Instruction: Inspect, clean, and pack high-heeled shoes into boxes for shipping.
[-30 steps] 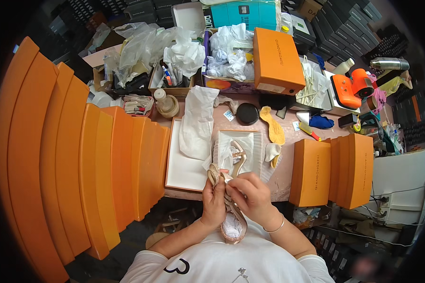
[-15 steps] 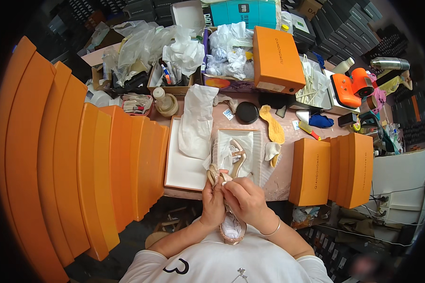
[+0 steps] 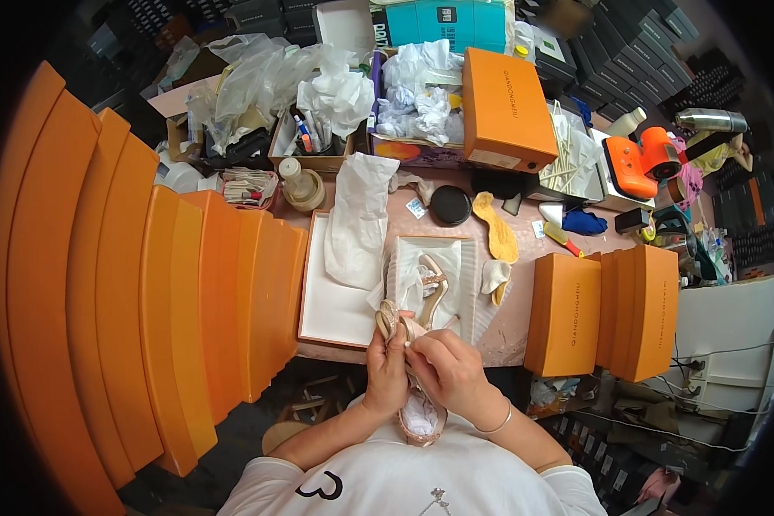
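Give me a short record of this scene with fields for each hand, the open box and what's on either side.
Left hand: left hand grips the pale pink shoe at its side
Right hand: right hand pinches the shoe's upper part
Open box: open shoebox with white paper; second shoe lies beside it on tissue
Left side: row of orange lids
Right side: closed orange boxes

A pale pink, glittery high-heeled sandal (image 3: 411, 389) sits clasped in both hands, its length running straight away from the body. The toe end, stuffed with white tissue, pokes out below the grip, close to the chest. The strappy heel end rises above the fingers, near the edge of the open white-lined shoebox (image 3: 340, 301).
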Tool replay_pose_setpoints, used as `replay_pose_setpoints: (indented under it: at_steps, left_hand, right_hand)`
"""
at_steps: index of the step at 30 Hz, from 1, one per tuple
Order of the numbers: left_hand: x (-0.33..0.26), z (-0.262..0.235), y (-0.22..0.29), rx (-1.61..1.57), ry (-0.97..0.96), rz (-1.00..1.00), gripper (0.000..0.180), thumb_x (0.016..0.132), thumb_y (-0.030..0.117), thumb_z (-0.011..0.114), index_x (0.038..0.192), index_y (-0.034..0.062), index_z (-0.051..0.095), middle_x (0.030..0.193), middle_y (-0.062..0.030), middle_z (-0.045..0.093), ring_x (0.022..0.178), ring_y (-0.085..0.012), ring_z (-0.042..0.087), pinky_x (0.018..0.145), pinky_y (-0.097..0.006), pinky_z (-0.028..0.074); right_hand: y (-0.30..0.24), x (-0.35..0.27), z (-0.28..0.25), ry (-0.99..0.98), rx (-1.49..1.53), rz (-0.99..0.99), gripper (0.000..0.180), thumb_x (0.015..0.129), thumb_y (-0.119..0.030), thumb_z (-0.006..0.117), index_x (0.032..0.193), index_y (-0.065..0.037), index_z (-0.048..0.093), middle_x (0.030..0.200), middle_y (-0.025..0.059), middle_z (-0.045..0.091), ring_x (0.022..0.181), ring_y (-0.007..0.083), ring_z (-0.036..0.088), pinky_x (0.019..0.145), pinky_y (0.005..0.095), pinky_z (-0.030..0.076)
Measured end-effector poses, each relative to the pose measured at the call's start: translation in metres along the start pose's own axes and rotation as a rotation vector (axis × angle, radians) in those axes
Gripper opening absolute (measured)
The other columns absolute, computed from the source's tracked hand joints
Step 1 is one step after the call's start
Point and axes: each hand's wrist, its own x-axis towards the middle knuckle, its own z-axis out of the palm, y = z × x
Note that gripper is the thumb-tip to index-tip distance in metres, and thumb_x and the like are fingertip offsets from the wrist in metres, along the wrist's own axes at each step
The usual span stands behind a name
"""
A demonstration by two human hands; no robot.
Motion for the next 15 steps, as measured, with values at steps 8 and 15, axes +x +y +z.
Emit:
replay_pose_setpoints:
  at_steps: [8,15]
  left_hand:
    - [0.001,-0.001,-0.003,-0.032,-0.017,0.008,0.029,0.104,0.028,0.036,0.12,0.0064,0.047,0.089,-0.0012,0.054,0.078,-0.0054,0.052,0.069,-0.022,0.045]
    - [0.008,0.002,0.01,-0.186,0.009,-0.072,0.031,0.103,0.031,0.04,0.12,0.0058,0.048,0.09,-0.0015,0.055,0.077,-0.0064,0.052,0.066,-0.022,0.046]
  right_hand:
    - [-0.001,0.012,-0.004,0.007,0.013,0.014,0.017,0.077,-0.004,0.07,0.091,-0.002,0.06,0.079,0.0099,0.057,0.068,0.0251,0.059,0.058,0.0329,0.049]
    - [0.005,0.0,-0.015,0.004,0.256,0.241,0.013,0.082,-0.003,0.066,0.094,-0.001,0.061,0.082,0.0109,0.058,0.07,0.0236,0.06,0.06,0.0315,0.049]
